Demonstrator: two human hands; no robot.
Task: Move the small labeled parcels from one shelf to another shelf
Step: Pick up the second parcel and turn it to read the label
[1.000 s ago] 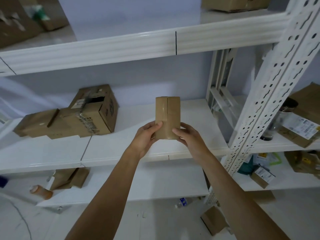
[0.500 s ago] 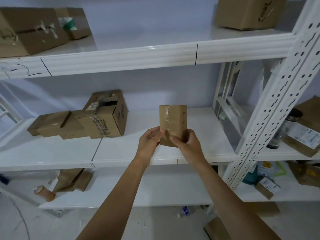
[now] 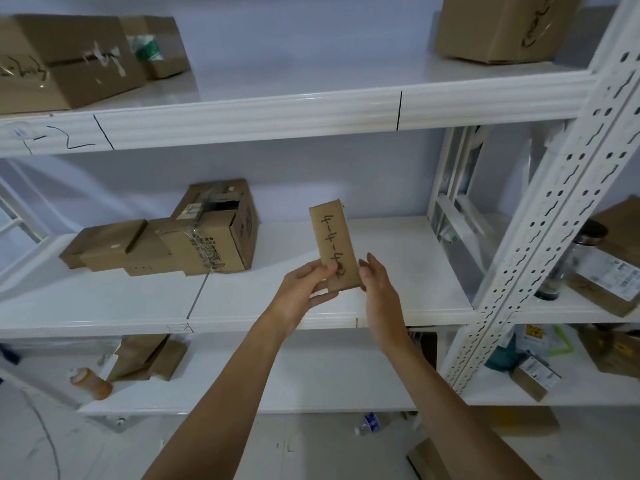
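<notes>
A small brown cardboard parcel point(image 3: 333, 242) with handwritten black numbers stands upright in the air in front of the middle shelf point(image 3: 311, 317). My left hand point(image 3: 306, 285) pinches its lower left edge between thumb and fingers. My right hand point(image 3: 377, 287) touches its lower right edge, fingers partly behind the parcel. The narrow labeled side of the parcel faces me, tilted slightly left.
Several cardboard boxes point(image 3: 180, 237) sit at the left of the middle shelf. More boxes stand on the top shelf point(image 3: 277, 109). A white perforated upright point(image 3: 540, 237) rises on the right, with parcels and a jar beyond it. An orange bottle point(image 3: 91, 382) lies on the lower shelf.
The parcel has been turned in my hands so its narrow handwritten side faces me. The view has tilted upward, showing more of the top shelf.
</notes>
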